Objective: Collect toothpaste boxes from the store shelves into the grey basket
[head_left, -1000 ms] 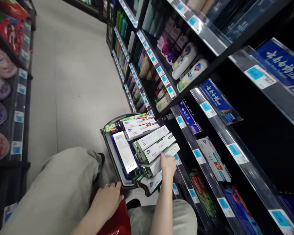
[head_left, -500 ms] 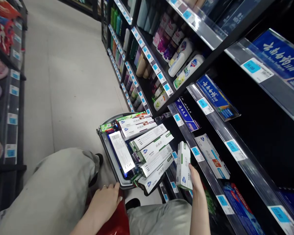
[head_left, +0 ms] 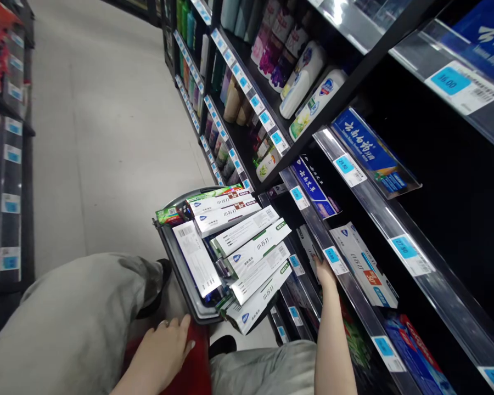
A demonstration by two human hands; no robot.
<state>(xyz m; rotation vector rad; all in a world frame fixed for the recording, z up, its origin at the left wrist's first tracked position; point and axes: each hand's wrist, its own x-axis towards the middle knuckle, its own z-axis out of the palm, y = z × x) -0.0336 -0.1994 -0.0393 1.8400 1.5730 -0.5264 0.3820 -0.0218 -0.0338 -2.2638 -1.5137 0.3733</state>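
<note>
My right hand [head_left: 326,274] reaches into a dark shelf bay and holds a white toothpaste box [head_left: 308,246]. The box lies in shadow behind the shelf's front strip, and the fingertips are partly hidden. My left hand [head_left: 167,343] rests with its fingers laid out on a red surface [head_left: 189,362] between my knees, a ring on one finger. Just beyond it a grey basket [head_left: 177,269] is heaped with toothpaste boxes. Several white and green toothpaste boxes [head_left: 257,249] fan out over its right side, and one white box [head_left: 196,258] lies crosswise on the left.
Shelving with price tags [head_left: 299,198] rises close on my right. It bears a blue toothpaste box [head_left: 370,148], a white box [head_left: 364,263] and bottles [head_left: 319,104] farther along. Another shelf [head_left: 14,208] lines the left. Pale floor [head_left: 115,131] runs between them.
My right hand has carried the white toothpaste box from in front of the shelf into the bay. The left hand stays on the red surface. The view has shifted slightly.
</note>
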